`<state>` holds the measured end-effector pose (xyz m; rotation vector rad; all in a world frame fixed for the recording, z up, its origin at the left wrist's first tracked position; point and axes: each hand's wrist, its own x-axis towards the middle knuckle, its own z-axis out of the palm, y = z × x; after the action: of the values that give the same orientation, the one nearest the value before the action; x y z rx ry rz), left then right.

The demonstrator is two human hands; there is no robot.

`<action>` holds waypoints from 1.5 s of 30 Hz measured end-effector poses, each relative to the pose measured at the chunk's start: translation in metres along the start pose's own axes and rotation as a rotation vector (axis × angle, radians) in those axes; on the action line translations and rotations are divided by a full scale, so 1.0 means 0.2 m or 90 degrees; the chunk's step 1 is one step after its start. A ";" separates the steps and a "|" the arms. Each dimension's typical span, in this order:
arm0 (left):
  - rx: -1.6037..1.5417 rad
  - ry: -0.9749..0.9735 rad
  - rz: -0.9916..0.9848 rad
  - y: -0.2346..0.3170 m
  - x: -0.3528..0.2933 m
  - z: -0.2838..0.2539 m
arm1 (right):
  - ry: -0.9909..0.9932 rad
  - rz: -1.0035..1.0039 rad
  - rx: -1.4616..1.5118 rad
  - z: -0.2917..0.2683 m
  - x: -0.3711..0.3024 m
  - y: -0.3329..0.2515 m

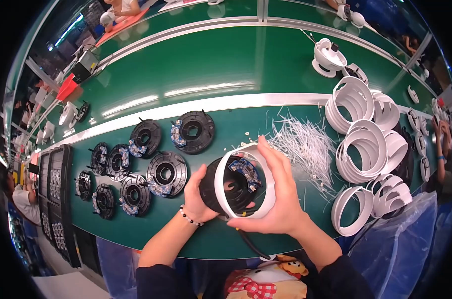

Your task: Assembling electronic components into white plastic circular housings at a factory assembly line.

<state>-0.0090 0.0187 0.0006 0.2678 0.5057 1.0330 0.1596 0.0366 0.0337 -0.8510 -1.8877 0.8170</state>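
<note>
Reading boards: any marks on blue circuit board (247, 172) too small to make out.
L hand (198, 197): fingers curled round L side of black disc (208, 182), thumb at its edge, rest behind/under, partly hidden.
R hand (283, 187): fingers spread wide, gripping white ring (220, 188) by its R side; thumb along lower rim, index up by top rim.
Disc + ring: held up btwn both hands, over front edge of surface (236, 122); disc pokes out L of ring, its board seen thru opening. Seated or not, can't tell.
Black cable (251, 243): hangs just below ring.
Bracelet (190, 218): beaded, L wrist.
L of hands: 8 other black discs (192, 131), several w/ blue boards; black tray (59, 199) at far L.
R of hands: loose heap of white strips (305, 149), then stacked white rings (353, 209).
</note>
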 end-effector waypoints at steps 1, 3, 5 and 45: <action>-0.007 -0.010 -0.004 0.01 0.00 0.03 | 0.001 0.001 -0.002 0.00 -0.01 0.00; 0.008 0.025 0.003 -0.01 0.02 -0.01 | -0.032 -0.026 -0.063 0.04 -0.03 0.00; -0.120 -0.014 -0.022 -0.03 0.01 -0.05 | -0.040 -0.037 -0.097 0.09 -0.04 -0.02; -0.029 -0.009 0.033 -0.05 -0.03 -0.06 | -0.120 -0.160 -0.147 0.14 -0.01 0.10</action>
<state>-0.0096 0.0079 -0.0117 0.2482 0.4638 1.0907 0.1396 0.0403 0.0068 -0.6714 -2.2334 0.5471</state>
